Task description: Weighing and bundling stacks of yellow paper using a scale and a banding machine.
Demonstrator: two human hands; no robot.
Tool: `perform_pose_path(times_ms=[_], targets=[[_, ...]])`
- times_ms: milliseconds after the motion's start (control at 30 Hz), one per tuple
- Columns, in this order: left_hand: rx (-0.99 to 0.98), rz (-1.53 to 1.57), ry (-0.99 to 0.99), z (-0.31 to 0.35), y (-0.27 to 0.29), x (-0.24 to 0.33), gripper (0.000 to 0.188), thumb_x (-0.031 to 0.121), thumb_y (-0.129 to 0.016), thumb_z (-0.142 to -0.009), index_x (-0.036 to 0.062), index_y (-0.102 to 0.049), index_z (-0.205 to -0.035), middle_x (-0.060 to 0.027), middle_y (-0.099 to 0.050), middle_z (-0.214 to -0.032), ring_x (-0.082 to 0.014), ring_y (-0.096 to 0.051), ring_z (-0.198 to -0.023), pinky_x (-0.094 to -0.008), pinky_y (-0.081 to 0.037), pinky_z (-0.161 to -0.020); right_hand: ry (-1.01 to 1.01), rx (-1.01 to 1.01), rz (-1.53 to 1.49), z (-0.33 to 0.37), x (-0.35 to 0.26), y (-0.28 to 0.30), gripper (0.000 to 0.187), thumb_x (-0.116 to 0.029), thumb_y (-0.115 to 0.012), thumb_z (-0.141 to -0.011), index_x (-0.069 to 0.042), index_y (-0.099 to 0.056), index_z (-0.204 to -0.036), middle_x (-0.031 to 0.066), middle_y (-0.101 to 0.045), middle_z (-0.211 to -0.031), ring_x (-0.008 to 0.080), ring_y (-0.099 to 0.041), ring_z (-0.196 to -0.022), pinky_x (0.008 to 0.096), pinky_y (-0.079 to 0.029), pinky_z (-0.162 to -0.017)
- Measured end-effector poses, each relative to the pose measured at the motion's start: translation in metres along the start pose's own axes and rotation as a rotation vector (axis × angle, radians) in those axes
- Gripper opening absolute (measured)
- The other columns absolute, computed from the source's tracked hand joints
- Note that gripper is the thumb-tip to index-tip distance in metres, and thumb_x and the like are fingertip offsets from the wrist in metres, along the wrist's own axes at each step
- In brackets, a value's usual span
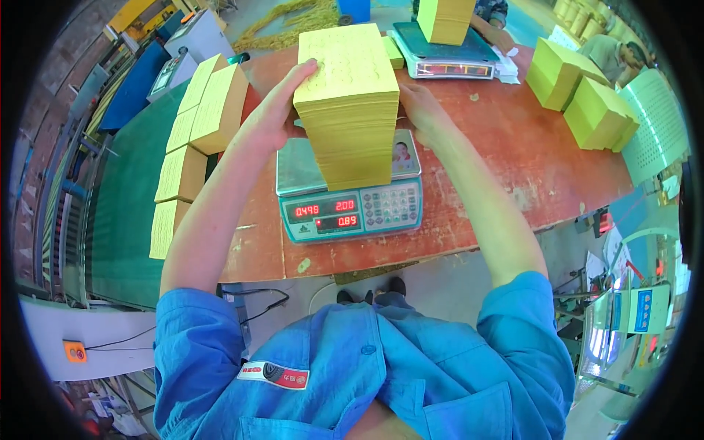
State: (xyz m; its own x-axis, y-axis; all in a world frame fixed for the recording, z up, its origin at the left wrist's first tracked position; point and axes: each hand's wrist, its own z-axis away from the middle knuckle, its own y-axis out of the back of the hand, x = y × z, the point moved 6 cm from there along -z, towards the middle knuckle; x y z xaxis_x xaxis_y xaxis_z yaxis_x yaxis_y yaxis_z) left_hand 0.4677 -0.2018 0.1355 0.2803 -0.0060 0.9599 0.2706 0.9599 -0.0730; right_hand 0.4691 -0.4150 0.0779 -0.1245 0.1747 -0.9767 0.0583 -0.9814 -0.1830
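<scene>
A tall stack of yellow paper sheets (348, 125) stands upright over the steel pan of a teal digital scale (293, 165), whose red display is lit. Whether its base rests fully on the pan, I cannot tell. My left hand (281, 103) holds the stack's left side, thumb at the top edge and the other fingers hidden behind. On the opposite side, my right hand (424, 114) presses against the stack, its fingertips mostly out of sight. The sheets look slightly uneven along the stack's front.
Several yellow paper stacks (220, 110) line a green conveyor belt (121, 191) at left. Across the red table (499, 139), a second scale (447, 59) bears another stack, with a co-worker's hand (500, 37) beside it. More stacks (598, 114) sit at right, near another person (616, 59).
</scene>
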Motion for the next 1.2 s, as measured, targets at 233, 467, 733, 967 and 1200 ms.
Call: perform_pose_path(times_ms=[233, 467, 733, 967, 1200], targets=[[0.051, -0.123, -0.08, 0.023, -0.005, 0.005, 0.074, 0.063, -0.058, -0.082, 0.013, -0.051, -0.136, -0.0072, -0.059, -0.125, -0.0203, -0.056, -0.114, -0.0418, -0.046, -0.09, 0.035, 0.052, 0.108, 0.006, 0.0, -0.002, 0.043, -0.039, -0.05, -0.098, 0.001, -0.066, -0.098, 0.0075, -0.066, -0.085, 0.0145, -0.06, -0.064, 0.0287, -0.047, -0.059], [-0.009, -0.388, -0.069, -0.003, 0.009, -0.009, 0.084, 0.073, -0.046, -0.083, 0.0132, -0.044, -0.142, -0.0048, -0.054, -0.135, -0.0211, -0.046, -0.125, -0.044, -0.037, -0.098, 0.061, 0.06, 0.312, 0.007, -0.002, 0.004, 0.034, -0.032, -0.049, -0.1, -0.008, -0.062, -0.119, 0.0057, -0.068, -0.089, 0.0126, -0.063, -0.07, 0.0284, -0.051, -0.061], [0.196, 0.148, -0.329, -0.058, 0.061, -0.081, 0.087, 0.074, -0.028, -0.091, 0.0082, -0.033, -0.149, -0.0061, -0.044, -0.146, -0.0209, -0.031, -0.138, -0.0506, -0.015, -0.113, 0.206, 0.142, -0.1, -0.022, 0.035, 0.019, 0.048, -0.041, -0.047, -0.098, -0.003, -0.057, -0.126, 0.0119, -0.062, -0.118, 0.0203, -0.058, -0.105, 0.036, -0.05, -0.082], [-0.056, 0.53, -0.227, -0.061, -0.012, -0.087, 0.077, 0.066, -0.026, -0.097, 0.007, -0.037, -0.145, -0.0089, -0.044, -0.145, -0.0232, -0.044, -0.131, -0.0375, -0.038, -0.107, 0.169, 0.159, -0.323, -0.044, 0.053, -0.016, 0.05, -0.042, -0.048, -0.097, -0.005, -0.054, -0.13, 0.0115, -0.061, -0.12, 0.0205, -0.056, -0.109, 0.0351, -0.049, -0.084], [0.254, 0.496, -0.402, -0.048, 0.02, -0.089, 0.064, 0.053, -0.037, -0.098, 0.0062, -0.04, -0.142, -0.0124, -0.049, -0.138, -0.0228, -0.049, -0.125, -0.039, -0.042, -0.102, 0.087, 0.008, -0.518, -0.051, 0.043, -0.006, 0.043, -0.036, -0.051, -0.097, -0.006, -0.059, -0.126, 0.0088, -0.062, -0.119, 0.0178, -0.056, -0.108, 0.0332, -0.044, -0.092]])
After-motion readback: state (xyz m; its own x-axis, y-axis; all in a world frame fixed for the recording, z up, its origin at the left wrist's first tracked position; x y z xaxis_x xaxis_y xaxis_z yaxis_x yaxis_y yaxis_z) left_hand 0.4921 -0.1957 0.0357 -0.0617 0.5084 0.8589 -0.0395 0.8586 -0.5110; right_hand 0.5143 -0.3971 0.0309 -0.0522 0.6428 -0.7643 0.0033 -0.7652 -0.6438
